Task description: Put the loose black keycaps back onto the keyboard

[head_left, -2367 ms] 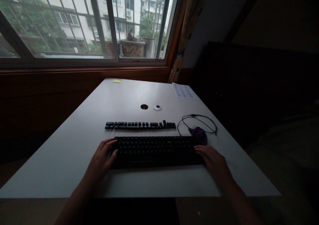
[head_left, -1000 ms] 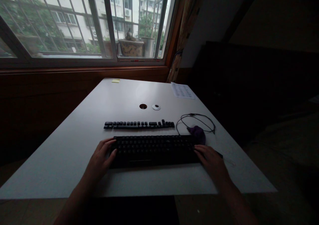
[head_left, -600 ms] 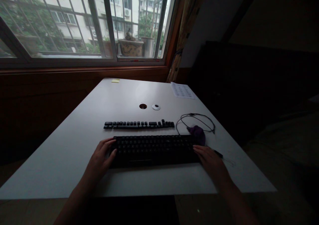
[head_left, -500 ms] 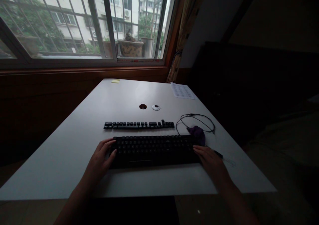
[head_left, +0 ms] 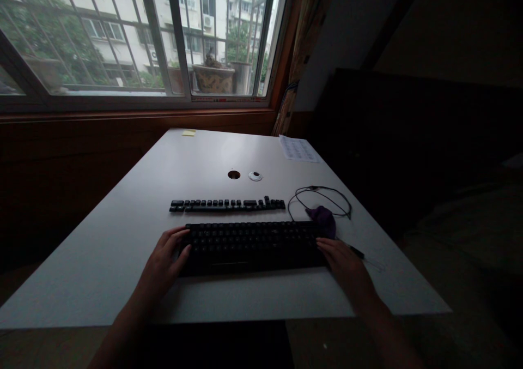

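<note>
A black keyboard (head_left: 253, 246) lies flat across the front half of the white table. My left hand (head_left: 165, 254) grips its left end, fingers on the far corner and thumb on the near part. At the opposite end my right hand (head_left: 341, 257) holds the right edge, fingertips over the top; its thumb is hidden. Behind the keyboard, loose black keycaps (head_left: 226, 205) stand lined up in two rows. A purple cloth (head_left: 322, 220) is bunched at the keyboard's far right corner. Beside my right hand lies a dark-handled tool with thin wire loops (head_left: 357, 252).
A coiled black cable (head_left: 321, 188) rests behind the cloth. Farther back on the table (head_left: 102, 238) are a round hole (head_left: 234, 175), its white cover (head_left: 255, 176), a printed sheet (head_left: 299, 149) and a yellow sticky note (head_left: 188, 133). A barred window is beyond.
</note>
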Action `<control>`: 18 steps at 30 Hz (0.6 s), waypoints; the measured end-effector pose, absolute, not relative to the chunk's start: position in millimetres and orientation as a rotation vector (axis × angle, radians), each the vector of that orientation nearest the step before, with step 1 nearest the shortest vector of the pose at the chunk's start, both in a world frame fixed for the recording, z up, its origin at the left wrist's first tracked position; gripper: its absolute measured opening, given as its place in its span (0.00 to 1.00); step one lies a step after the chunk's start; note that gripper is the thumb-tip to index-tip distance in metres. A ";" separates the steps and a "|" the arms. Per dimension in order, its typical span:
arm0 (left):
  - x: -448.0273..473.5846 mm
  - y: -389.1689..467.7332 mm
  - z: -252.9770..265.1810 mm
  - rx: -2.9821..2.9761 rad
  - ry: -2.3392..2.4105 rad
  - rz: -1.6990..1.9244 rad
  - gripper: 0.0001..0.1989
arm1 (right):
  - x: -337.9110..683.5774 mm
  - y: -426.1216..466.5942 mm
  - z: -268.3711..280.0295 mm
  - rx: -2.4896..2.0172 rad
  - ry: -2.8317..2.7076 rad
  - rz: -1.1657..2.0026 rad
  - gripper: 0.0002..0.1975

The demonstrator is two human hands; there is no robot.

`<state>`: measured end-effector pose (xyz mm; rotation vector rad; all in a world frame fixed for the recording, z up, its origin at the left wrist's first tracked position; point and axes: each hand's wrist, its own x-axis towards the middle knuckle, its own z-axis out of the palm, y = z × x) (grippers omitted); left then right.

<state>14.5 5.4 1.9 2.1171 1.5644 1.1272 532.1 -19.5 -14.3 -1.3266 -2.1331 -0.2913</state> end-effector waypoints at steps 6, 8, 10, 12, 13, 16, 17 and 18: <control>14.8 5.5 1.1 2.128 1.562 1.136 0.17 | 532.5 -19.0 -16.3 -1.329 -2.132 -0.266 0.10; 14.6 5.4 0.6 2.128 1.562 1.130 0.16 | 532.1 -19.6 -15.2 -1.320 -2.155 -0.267 0.11; 14.2 5.3 0.1 2.130 1.563 1.119 0.16 | 531.2 -20.0 -13.1 -1.317 -2.168 -0.270 0.12; 13.7 5.3 0.1 2.135 1.564 1.113 0.17 | 529.7 -20.0 -10.0 -1.313 -2.171 -0.280 0.11; 13.5 5.2 0.2 2.138 1.563 1.112 0.17 | 528.8 -19.9 -8.2 -1.311 -2.170 -0.287 0.11; 13.4 5.1 1.1 2.142 1.555 1.112 0.16 | 525.2 -20.0 -2.8 -1.295 -2.170 -0.314 0.10; 13.5 5.0 1.3 2.142 1.551 1.111 0.16 | 524.1 -20.3 -1.3 -1.295 -2.169 -0.317 0.10; 13.7 5.0 1.5 2.141 1.550 1.110 0.16 | 523.1 -20.9 -0.1 -1.298 -2.166 -0.319 0.10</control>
